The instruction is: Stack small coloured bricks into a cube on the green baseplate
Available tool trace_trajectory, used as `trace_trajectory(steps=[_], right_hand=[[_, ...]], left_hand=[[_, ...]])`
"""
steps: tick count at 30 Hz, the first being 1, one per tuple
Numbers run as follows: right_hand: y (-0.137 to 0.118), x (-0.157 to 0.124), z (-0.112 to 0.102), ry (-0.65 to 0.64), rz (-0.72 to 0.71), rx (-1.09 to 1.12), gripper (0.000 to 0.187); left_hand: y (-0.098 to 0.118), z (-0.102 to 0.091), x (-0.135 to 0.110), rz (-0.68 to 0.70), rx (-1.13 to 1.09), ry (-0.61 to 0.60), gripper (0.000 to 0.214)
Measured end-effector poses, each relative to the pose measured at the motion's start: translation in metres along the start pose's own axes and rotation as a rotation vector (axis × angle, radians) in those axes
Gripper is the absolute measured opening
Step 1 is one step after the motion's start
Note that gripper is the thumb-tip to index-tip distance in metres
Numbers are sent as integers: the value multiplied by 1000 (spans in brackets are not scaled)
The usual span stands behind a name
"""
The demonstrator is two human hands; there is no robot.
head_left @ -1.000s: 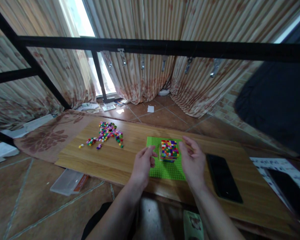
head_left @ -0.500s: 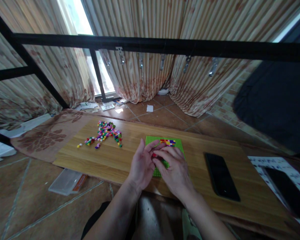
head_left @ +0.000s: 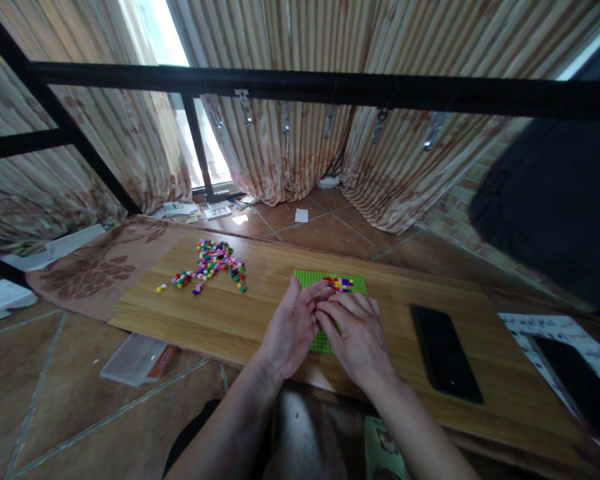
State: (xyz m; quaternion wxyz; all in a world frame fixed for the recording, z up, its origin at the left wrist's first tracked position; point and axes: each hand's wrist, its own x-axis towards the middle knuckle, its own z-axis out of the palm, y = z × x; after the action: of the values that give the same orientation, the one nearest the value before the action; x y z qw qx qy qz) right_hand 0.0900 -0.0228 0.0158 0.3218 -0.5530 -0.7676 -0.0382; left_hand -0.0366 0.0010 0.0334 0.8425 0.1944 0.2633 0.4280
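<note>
My left hand [head_left: 289, 333] is turned palm up above the left part of the green studded baseplate [head_left: 305, 275], its thumb and fingers stretched out. Against its fingers, my right hand [head_left: 357, 333] pinches thumb and forefinger together. A speck of red shows at that pinch, a small building brick mostly hidden by the fingers. Small red, yellow, white and purple bricks [head_left: 343, 284] sit in rows on the far part of the baseplate. Both hands cover much of its middle.
A loose pile of tiny coloured bricks [head_left: 215, 260] lies on the left of the wooden table [head_left: 260, 267]. To the right rests a black phone [head_left: 446, 353], with another dark device [head_left: 573, 377] on printed paper. A clear plastic box [head_left: 133, 360] is on the floor.
Both hands have shifted slightly right in view, as has the whole scene. The red brick, plainer before between the hands, is now mostly covered by my right fingers.
</note>
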Motion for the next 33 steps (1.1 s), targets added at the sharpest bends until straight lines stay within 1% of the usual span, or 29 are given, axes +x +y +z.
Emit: trace_trajectory(steps=[3, 6, 8, 11, 12, 14, 17, 20, 22, 23, 24, 27, 28, 29, 30, 33], right_hand=[[1, 0, 1, 27, 14, -4, 14], [7, 0, -2, 40, 48, 55, 14], [15, 0, -6, 56, 90, 111, 15], [29, 1, -13, 104, 184, 229, 17], [33, 1, -16, 119, 217, 278, 18], [39, 1, -18, 132, 273, 366, 19], [42, 1, -19, 114, 325, 422, 20], [42, 0, -18, 71, 324, 426, 19], [43, -1, -16, 48, 313, 426, 18], [43, -1, -15, 35, 309, 422, 18], [43, -2, -15, 22, 304, 413, 17], [43, -3, -11, -14, 271, 352, 17], [43, -3, -10, -28, 254, 327, 17], [43, -3, -8, -37, 238, 305, 17], [43, -3, -6, -47, 223, 287, 17], [42, -4, -1, -63, 189, 241, 17]], left_hand=[[0, -1, 1, -12, -17, -6, 58], [2, -4, 2, -26, -53, -6, 59], [4, -8, 4, -25, -98, 19, 58], [8, -14, 5, 27, -221, 43, 56], [9, -16, 6, 51, -274, 22, 57], [10, -16, 5, 88, -369, -67, 57], [11, -13, 3, 114, -434, -197, 55], [12, -10, 1, 124, -409, -231, 51], [12, -11, 1, 119, -306, -197, 45], [12, -13, 2, 127, -214, -147, 39], [11, -16, 3, 152, -97, -69, 32], [4, -28, 10, 291, 320, 240, 13], [1, -32, 13, 325, 450, 310, 10], [-3, -35, 15, 343, 575, 340, 10], [-7, -38, 17, 356, 696, 338, 13], [-18, -39, 18, 394, 1016, 296, 23]])
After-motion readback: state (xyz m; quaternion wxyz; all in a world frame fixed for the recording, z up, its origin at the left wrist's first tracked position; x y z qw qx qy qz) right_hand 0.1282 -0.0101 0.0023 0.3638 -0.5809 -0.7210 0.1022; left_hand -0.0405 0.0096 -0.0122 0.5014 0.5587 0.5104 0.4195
